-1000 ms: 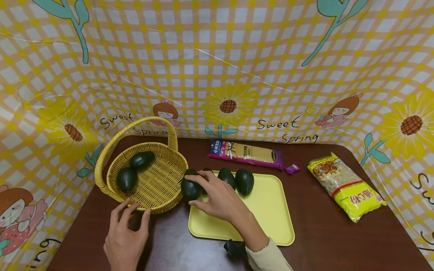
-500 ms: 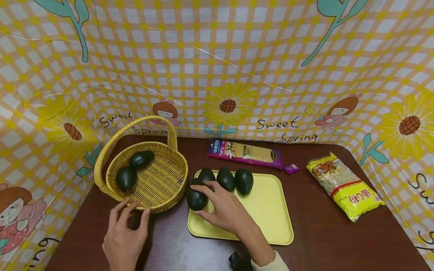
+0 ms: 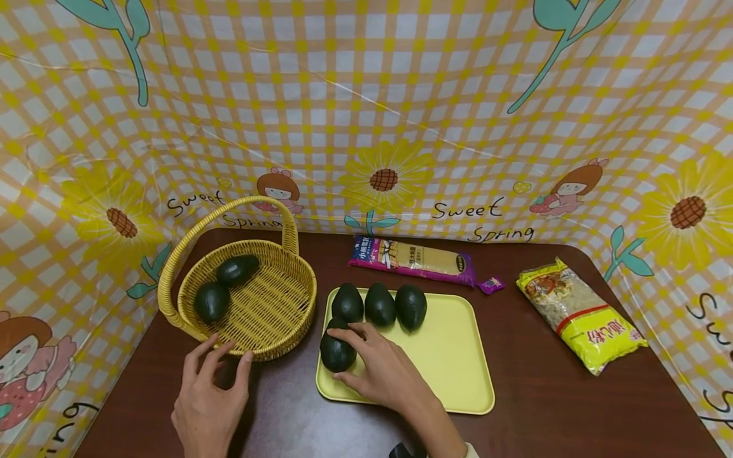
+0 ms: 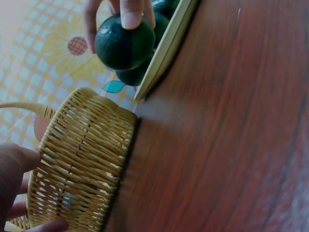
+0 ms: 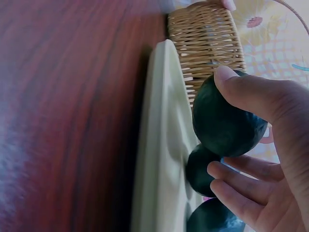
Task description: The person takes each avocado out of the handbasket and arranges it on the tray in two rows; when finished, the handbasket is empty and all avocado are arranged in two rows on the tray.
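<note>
Avocados point(image 3: 338, 353): wicker basket point(image 3: 275, 302) holds two, tray point(image 3: 446, 356) beside it three, right hand point(image 3: 385, 369) pinches one, left hand point(image 3: 210, 407) has fingers apart.

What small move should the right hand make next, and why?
Probably lower the held avocado onto the yellow tray and let go: the right hand holds it over the tray's left side, just in front of three avocados in a row.

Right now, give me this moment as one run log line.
right hand: holding avocado over left side of tray | left hand: at near rim of basket | basket: two avocados | tray: three avocados
</note>
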{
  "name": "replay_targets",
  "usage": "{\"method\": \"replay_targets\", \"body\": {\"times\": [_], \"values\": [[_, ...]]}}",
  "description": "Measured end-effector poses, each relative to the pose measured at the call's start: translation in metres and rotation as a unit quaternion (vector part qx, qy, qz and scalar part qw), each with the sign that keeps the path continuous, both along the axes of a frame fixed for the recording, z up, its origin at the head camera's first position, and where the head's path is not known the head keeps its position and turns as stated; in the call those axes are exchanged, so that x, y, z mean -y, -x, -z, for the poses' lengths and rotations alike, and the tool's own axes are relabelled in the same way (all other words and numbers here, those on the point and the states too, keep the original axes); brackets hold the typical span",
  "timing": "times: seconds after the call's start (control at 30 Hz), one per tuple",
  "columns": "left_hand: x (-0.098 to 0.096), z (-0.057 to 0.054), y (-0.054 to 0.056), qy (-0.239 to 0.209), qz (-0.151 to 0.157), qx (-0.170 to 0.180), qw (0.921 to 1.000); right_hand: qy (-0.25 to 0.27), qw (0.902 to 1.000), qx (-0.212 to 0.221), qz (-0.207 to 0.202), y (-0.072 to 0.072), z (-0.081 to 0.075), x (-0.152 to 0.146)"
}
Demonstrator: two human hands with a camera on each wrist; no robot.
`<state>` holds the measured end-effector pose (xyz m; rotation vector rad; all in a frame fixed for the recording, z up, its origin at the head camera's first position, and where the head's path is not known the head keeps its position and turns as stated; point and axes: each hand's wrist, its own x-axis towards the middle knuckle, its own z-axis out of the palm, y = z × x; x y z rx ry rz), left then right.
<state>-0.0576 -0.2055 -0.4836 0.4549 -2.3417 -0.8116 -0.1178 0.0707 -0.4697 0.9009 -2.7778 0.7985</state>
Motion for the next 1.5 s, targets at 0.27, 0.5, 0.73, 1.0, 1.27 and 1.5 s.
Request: {"method": "replay_targets", "body": {"times": [0.27, 0.5, 0.73, 1.0, 1.27, 1.5], "values": [[0.000, 0.000, -0.001, 0.000, 0.000, -0.001, 1.0000, -0.003, 1.0000, 0.008, -0.002, -0.007, 0.007, 0.001], [0.001, 0.001, 0.000, 0.001, 0.002, -0.002, 1.0000, -0.004, 1.0000, 0.006, -0.006, -0.009, 0.011, 0.000], [0.001, 0.002, 0.000, 0.001, 0.005, -0.006, 1.0000, -0.007, 0.9999, 0.007, -0.009, -0.009, 0.011, -0.001], [0.001, 0.001, 0.001, -0.001, 0.004, -0.002, 1.0000, -0.008, 0.9999, 0.004, -0.013, -0.008, 0.010, -0.002], [0.002, 0.000, 0.001, -0.001, 0.003, 0.001, 1.0000, -0.011, 0.9997, -0.013, -0.016, -0.003, 0.002, -0.003], [0.002, 0.001, 0.000, -0.001, 0.006, 0.007, 1.0000, -0.010, 0.9986, -0.040, -0.031, 0.006, -0.013, 0.000]]}}
